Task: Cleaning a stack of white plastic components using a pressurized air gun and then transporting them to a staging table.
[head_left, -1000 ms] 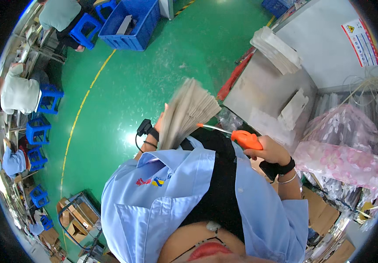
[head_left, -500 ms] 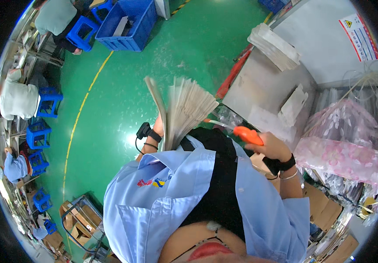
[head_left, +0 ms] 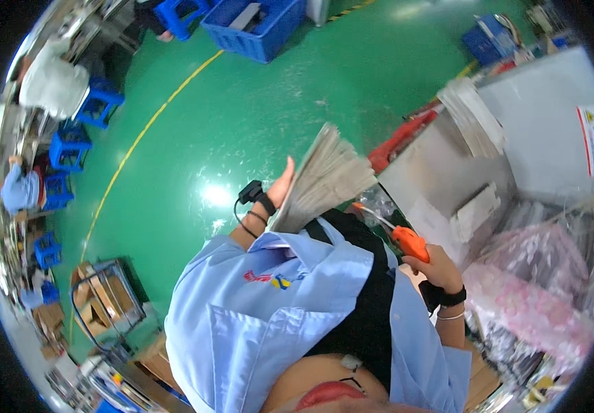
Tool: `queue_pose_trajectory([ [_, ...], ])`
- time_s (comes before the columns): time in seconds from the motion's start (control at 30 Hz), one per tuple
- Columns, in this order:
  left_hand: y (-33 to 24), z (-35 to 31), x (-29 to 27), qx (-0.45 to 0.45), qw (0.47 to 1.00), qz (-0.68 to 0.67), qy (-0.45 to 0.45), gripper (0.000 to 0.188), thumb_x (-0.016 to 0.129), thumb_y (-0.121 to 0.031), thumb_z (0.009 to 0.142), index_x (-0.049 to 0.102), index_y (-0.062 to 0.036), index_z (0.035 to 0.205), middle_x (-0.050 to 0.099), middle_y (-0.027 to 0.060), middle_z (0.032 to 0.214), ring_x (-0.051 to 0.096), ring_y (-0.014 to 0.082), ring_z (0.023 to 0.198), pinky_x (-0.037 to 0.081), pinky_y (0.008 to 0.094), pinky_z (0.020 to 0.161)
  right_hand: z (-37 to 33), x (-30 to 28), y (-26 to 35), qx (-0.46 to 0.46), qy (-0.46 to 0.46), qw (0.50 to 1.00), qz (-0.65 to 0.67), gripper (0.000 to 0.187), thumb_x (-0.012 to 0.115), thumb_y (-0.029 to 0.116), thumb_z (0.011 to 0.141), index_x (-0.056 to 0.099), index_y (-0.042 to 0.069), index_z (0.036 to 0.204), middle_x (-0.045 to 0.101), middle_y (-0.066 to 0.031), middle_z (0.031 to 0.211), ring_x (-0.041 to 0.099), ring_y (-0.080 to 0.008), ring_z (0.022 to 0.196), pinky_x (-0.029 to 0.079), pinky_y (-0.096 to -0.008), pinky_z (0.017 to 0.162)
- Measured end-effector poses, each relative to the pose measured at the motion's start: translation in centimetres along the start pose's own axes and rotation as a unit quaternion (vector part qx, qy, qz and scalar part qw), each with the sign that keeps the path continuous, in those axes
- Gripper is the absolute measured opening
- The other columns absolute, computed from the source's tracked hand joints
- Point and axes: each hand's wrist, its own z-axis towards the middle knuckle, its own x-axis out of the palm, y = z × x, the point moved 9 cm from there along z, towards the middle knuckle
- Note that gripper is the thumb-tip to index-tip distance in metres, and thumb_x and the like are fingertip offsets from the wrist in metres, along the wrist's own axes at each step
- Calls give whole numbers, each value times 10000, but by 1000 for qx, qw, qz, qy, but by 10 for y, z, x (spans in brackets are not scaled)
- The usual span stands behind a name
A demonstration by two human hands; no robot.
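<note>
A fanned stack of thin greyish-white sheets stands tilted in front of my chest. My left hand holds it from the left side, fingers stretched along its outer face; the thumb is hidden. To the right, my right hand is closed round the orange handle of a tool. From that handle a slim pale shaft runs toward the lower right of the stack and ends in a small orange piece; the tool's exact kind is unclear. The shaft appears apart from the sheets.
At my right a metal-topped surface bears another stack of sheets and a loose pale piece. Clear and pink plastic wrap lies nearer. A blue crate stands ahead; a cart with cardboard and blue stools are left.
My view has turned, so the surroundings shift. The stack now leans more to the right, and its separate left part has come together with the rest. The orange-handled tool stays in my right hand.
</note>
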Motion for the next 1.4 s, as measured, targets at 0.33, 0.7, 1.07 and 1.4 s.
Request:
queue_pose_trajectory([
  [0.33,-6,-1,-17,17,978,196,-65,912,208,-723,892,376,20,1394,390,139,1429,352,225,1319,266,321,1094,-1,1,12,28,9,996,83,290,666,285,846,623,0,869,586,-29,629,553,-111,576,435,-277,559],
  [0.7,-3,7,-9,46,988,142,-42,858,221,-685,917,343,2,1417,409,131,1417,394,212,1288,273,314,1092,0,-1,6,59,-39,997,19,357,648,349,849,621,4,762,601,-56,613,575,-127,568,442,-280,556],
  [1.07,-18,-9,10,22,982,182,-40,873,217,-712,897,354,-22,1415,490,127,1336,503,192,1169,388,305,1006,-6,1,4,63,-8,998,14,375,673,364,843,614,-6,862,608,-53,668,572,-129,614,448,-285,584],
  [1.4,4,-2,3,20,1000,-20,11,808,255,-674,916,397,-37,1392,532,109,1294,548,182,1115,455,324,948,-5,-5,10,53,-36,998,-22,357,664,354,847,618,6,910,605,-73,671,573,-171,611,453,-316,611],
])
